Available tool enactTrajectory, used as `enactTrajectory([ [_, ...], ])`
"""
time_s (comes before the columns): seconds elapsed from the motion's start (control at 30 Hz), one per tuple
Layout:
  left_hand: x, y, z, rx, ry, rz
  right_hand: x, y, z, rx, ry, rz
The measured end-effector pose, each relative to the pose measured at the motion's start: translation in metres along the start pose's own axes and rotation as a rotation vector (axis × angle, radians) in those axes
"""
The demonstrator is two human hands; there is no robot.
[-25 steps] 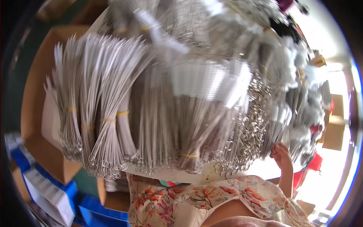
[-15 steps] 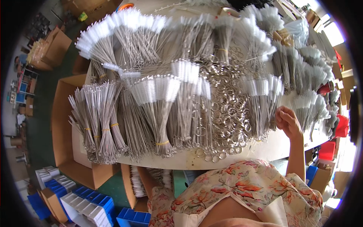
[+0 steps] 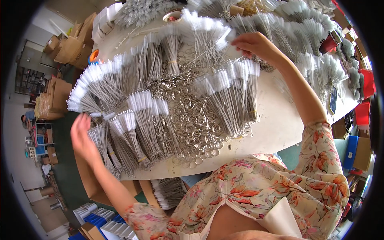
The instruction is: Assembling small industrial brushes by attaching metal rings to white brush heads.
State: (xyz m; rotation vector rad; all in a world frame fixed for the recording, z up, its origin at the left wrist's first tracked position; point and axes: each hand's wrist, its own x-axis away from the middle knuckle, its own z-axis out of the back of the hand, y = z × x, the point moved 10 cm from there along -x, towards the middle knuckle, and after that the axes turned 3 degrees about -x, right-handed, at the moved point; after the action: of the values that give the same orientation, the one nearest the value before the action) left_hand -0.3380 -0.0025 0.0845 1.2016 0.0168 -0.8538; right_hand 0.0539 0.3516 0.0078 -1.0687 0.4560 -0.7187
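Note:
My left hand (image 3: 84, 140) is beside the left end of the brush rows, its fingers loosely stretched and slightly blurred. Next to it stand bundles of wire-handled brushes (image 3: 103, 146) with white bristle tips, their looped ends toward me. My right hand (image 3: 256, 46) reaches over the far side of the table, fingers bent but apart, nothing visible in them. It hovers close to a fanned pile of white-tipped brushes (image 3: 208, 34); whether it touches them I cannot tell. Below it lies another brush group (image 3: 232, 96). Loose metal rings (image 3: 192, 116) are heaped between the bundles.
More brushes (image 3: 320, 74) cover the table's right side, near a dark phone-like object (image 3: 332, 101). A roll of tape (image 3: 173, 17) and an orange ring (image 3: 94, 56) lie farther back. A cardboard box (image 3: 86, 176) stands below the left edge, near blue and white bins (image 3: 96, 218).
My view has shifted, placing the table's things differently. My left hand has risen from below the table edge to the left bundles. My right hand has moved from the near right bundles to the far side.

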Motion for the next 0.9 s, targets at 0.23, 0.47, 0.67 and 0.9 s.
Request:
enactTrajectory([
  [0.23, -0.133, -0.136, -0.14, -0.768, -0.414, 0.048, -0.084, 0.008, -0.015, 0.305, 0.009, -0.066],
  [0.47, -0.14, -0.146, -0.176, -1.274, -0.396, 0.084, -0.116, 0.053, -0.014, 0.508, 0.12, -0.013],
  [0.67, -0.171, -0.203, -0.12, -0.808, -0.219, 0.276, -0.099, -0.018, 0.018, 0.085, 0.378, 0.278],
  [0.9, -0.15, -0.082, -0.162, -0.356, 0.061, -0.115, -0.025, -0.07, 0.092, 0.288, 0.233, 0.504],
])
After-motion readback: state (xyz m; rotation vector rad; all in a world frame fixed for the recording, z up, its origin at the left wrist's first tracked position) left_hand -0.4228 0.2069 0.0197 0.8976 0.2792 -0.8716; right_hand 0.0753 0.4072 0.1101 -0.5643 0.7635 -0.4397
